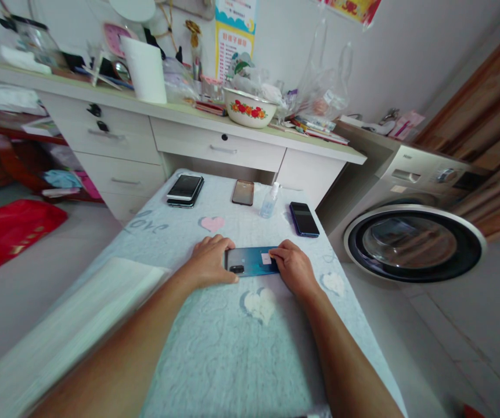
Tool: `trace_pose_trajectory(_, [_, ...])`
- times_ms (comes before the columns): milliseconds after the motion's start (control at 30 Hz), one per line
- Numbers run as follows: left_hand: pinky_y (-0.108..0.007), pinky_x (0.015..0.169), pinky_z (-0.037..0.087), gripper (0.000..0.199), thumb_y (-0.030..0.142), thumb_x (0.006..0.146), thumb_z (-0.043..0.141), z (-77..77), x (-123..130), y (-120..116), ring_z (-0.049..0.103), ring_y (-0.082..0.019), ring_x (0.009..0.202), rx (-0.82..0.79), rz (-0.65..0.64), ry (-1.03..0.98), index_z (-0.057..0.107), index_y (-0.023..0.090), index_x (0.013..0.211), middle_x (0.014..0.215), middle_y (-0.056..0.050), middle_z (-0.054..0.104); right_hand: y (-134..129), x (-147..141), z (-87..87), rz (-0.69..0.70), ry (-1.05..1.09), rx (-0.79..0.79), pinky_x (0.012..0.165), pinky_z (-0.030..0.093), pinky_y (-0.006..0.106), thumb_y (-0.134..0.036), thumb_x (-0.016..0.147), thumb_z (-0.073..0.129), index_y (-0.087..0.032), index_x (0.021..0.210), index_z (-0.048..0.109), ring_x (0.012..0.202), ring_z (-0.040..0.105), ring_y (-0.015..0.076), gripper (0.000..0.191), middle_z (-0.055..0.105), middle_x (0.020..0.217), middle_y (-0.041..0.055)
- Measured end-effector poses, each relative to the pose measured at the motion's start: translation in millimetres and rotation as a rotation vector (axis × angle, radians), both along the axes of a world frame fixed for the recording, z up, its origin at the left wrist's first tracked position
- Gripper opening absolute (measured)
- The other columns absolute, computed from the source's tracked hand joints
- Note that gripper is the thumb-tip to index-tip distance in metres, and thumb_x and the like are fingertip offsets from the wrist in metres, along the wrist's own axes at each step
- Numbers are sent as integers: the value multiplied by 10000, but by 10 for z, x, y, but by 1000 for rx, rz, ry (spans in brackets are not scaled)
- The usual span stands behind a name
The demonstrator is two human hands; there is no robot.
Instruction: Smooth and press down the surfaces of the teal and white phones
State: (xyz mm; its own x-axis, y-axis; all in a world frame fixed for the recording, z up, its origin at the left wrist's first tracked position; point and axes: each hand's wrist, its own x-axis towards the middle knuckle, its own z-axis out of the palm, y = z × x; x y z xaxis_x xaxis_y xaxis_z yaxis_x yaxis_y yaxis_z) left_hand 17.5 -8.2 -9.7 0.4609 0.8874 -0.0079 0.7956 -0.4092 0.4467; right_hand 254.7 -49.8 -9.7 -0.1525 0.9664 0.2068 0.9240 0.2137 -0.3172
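Observation:
A blue phone (252, 254) lies back up and crosswise on the cloth-covered table (215, 348), its camera block toward the left end. My left hand (212, 261) grips that left end between thumb and fingers. At the right end, my right hand (292, 265) has its fingers pinched at a small pale sticker (266, 258) on the phone's back. Beyond the phone stand a clear spray bottle (269, 202) and a brownish phone case (243, 192). A dark phone (304, 219) lies to the right, and stacked phones (185, 188) lie at the back left.
Behind the table runs a white desk (215, 136) with drawers, holding a flowered bowl (250, 108), a paper roll (144, 71) and plastic bags. A washing machine (410, 232) stands at the right. A red bag (14, 232) lies on the floor at left.

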Motion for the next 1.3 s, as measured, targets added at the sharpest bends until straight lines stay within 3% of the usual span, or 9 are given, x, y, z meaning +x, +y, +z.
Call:
trace_pose_trajectory(233, [-361,863,395,657,488,498,739,-1,-9,-4,491,-281,1043,2,4,6,545,242,1075,1100,-48,555,71,70,-34,-187,-51,25,762,373,224,-255,948,446,-241,955,719,884,547,145,274,599,939,35])
trace_pose_trajectory(400, [-366,880,390,645,482,501,739,7,-5,-4,488,-280,1052,0,9,2,548,244,1069,1098,-41,561,100,-10,-22,-217,-86,-6,781,364,233,-241,947,431,-232,946,713,927,534,156,282,597,969,48])
trace_pose_trajectory(867, [-369,872,395,665,495,496,749,-10,-13,-1,498,-279,1039,26,5,3,544,249,1079,1099,-48,561,153,-354,51,-88,-246,-83,721,361,250,-196,949,397,-215,893,689,929,517,159,298,577,993,55])
trace_pose_trajectory(1300, [-378,883,399,651,490,489,764,7,-6,-7,502,-293,1060,18,10,2,560,250,1059,1111,-49,567,155,-666,51,37,-241,-57,705,371,267,-189,940,402,-241,933,684,919,496,175,287,569,992,47])
